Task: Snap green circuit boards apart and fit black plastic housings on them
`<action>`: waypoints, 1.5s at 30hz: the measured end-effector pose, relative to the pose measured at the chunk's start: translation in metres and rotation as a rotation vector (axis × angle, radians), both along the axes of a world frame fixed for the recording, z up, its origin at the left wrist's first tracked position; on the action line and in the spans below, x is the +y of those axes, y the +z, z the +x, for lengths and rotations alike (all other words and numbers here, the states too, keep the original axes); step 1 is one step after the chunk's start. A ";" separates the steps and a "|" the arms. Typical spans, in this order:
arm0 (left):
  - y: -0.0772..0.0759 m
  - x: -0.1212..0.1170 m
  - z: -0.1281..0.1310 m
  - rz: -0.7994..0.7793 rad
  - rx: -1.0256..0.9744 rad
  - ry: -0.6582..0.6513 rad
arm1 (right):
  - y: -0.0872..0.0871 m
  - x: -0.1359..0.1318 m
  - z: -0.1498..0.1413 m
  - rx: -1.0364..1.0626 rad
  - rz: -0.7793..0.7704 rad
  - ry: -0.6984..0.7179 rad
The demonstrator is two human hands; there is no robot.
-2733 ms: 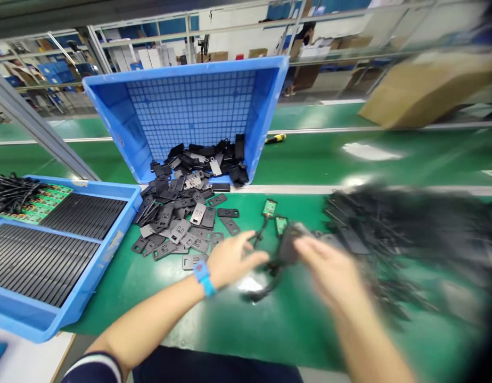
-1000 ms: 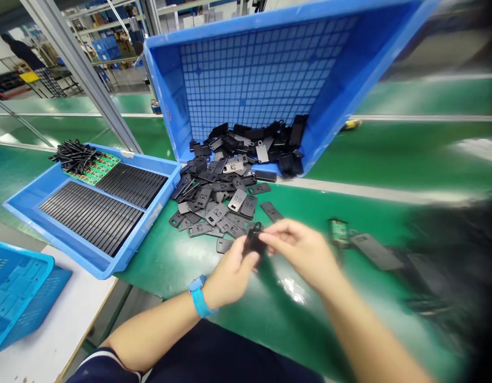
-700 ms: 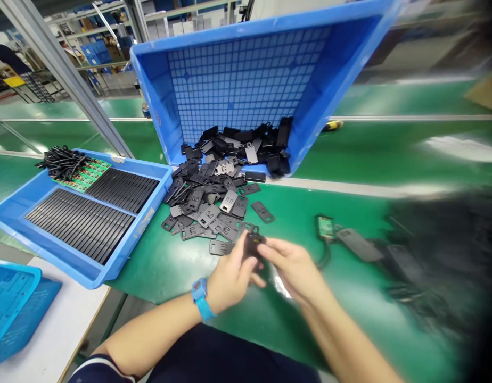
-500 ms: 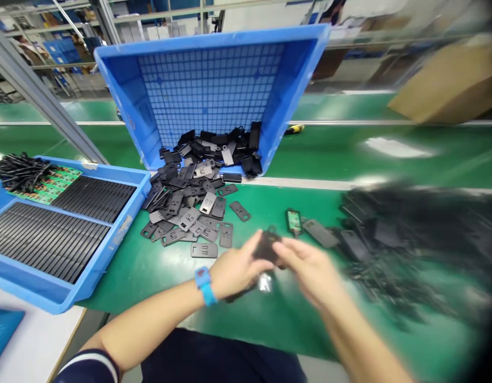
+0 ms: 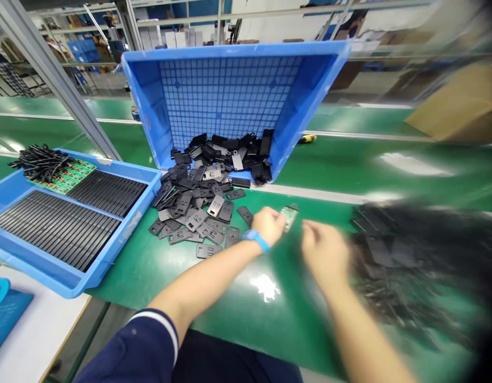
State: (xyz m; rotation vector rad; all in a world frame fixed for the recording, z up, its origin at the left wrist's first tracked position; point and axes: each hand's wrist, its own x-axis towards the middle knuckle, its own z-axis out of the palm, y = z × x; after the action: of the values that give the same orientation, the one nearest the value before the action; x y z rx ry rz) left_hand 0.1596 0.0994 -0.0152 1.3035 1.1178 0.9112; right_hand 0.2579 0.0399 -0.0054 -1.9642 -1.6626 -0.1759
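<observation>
My left hand (image 5: 269,226), with a blue band at the wrist, has its fingers closed on the near edge of a small case with a green circuit board (image 5: 289,217), tilted just above the green table. Just to the right is my right hand (image 5: 326,252), apart from the board and smeared by motion, so its grip is unclear. Flat black cover plates (image 5: 209,251) with slots lie in a loose heap left of my left hand. Right of my right hand is a blurred pile of dark parts (image 5: 390,250).
A large blue crate (image 5: 236,52) lies on its side behind the heap, with black pieces (image 5: 230,144) inside. At left stands a blue tray (image 5: 134,218) with rows of black strips, green boards (image 5: 74,178) and black cables (image 5: 44,162). A cardboard box (image 5: 453,109) sits far right.
The dark piece both hands held is no longer visible in them. My left hand moved up and right and took hold of the board case; my right hand moved right, away from it.
</observation>
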 end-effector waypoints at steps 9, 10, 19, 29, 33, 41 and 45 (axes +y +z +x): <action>0.030 -0.053 -0.134 -0.411 -0.441 0.310 | -0.011 0.057 -0.047 -0.035 -0.291 0.420; 0.030 -0.056 -0.141 -0.430 -0.469 0.317 | -0.007 0.054 -0.047 -0.032 -0.295 0.417; 0.032 -0.075 -0.150 -0.270 -0.185 -0.073 | 0.057 0.005 -0.062 0.488 -0.472 0.851; 0.022 -0.093 -0.142 0.020 -0.075 -0.072 | 0.050 0.001 -0.081 0.925 -0.350 0.588; 0.025 -0.096 -0.140 0.049 -0.059 -0.058 | 0.052 -0.001 -0.086 1.118 -0.409 0.546; 0.030 -0.103 -0.141 0.115 0.126 0.005 | 0.041 -0.011 -0.095 1.301 -0.325 0.440; 0.024 -0.105 -0.141 0.165 0.175 -0.010 | 0.025 -0.014 -0.094 1.388 -0.373 0.417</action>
State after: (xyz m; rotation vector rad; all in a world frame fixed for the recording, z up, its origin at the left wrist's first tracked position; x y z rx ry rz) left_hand 0.0188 -0.0052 0.0087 1.5472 1.1891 0.9106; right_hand 0.1634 0.0260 0.0196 -1.2358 -1.0441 1.3924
